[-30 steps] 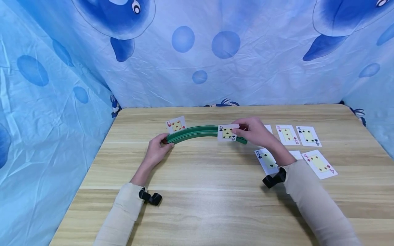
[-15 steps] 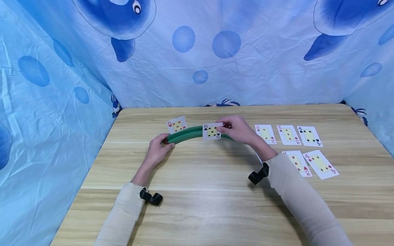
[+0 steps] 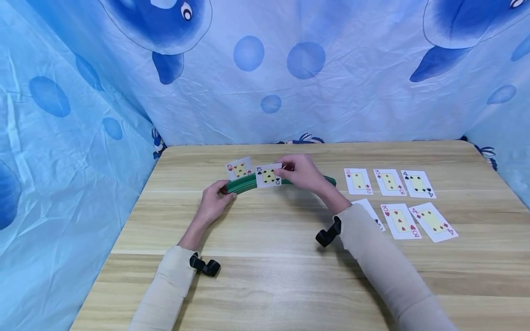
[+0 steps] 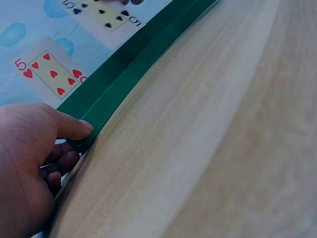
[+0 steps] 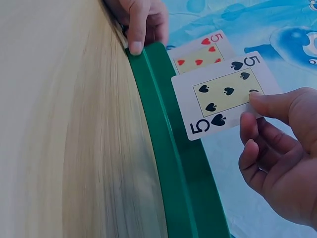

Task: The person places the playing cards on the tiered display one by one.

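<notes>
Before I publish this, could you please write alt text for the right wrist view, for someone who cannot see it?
A person's right grip pinches a five of spades, which overlaps a curved green rack in view and partly hides a five of hearts. At the top, the left grip holds the rack's end; a wooden table fills the left, blue cloth the right.

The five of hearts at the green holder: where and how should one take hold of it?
Probably pinch the top edge of the five of hearts, thumb in front, coming from above: the card stands up, its lower edge hidden by the green holder.
</notes>
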The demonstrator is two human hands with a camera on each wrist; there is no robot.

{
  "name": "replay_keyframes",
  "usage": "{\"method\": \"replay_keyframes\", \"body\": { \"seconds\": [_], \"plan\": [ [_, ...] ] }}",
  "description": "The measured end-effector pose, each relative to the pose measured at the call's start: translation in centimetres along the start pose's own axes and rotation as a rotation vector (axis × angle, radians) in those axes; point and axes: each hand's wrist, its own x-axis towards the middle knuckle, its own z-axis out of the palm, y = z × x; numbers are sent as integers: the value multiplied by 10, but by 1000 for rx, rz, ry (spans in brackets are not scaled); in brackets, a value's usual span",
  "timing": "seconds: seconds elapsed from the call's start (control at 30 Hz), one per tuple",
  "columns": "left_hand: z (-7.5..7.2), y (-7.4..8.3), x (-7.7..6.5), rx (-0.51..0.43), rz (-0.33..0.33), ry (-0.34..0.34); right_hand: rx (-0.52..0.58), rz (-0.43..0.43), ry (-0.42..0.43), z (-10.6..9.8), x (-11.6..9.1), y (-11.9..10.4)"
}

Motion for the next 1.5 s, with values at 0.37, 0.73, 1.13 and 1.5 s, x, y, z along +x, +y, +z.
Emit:
{"method": "replay_keyframes", "body": {
  "seconds": [0.37, 0.73, 1.13, 1.5],
  "plan": [
    [2, 1, 0, -13, -7, -13, 16, -22, -34, 16, 13, -7],
    [0, 0, -1, -16, -19, -11, 1, -44, -26, 33, 27, -14],
    [-1, -2, -1, -14, -8, -7, 28, -42, -6, 54, 34, -17],
    [0, -3, 1, 6, -1, -12, 6, -34, 33, 65, 35, -14]
  ]
}}
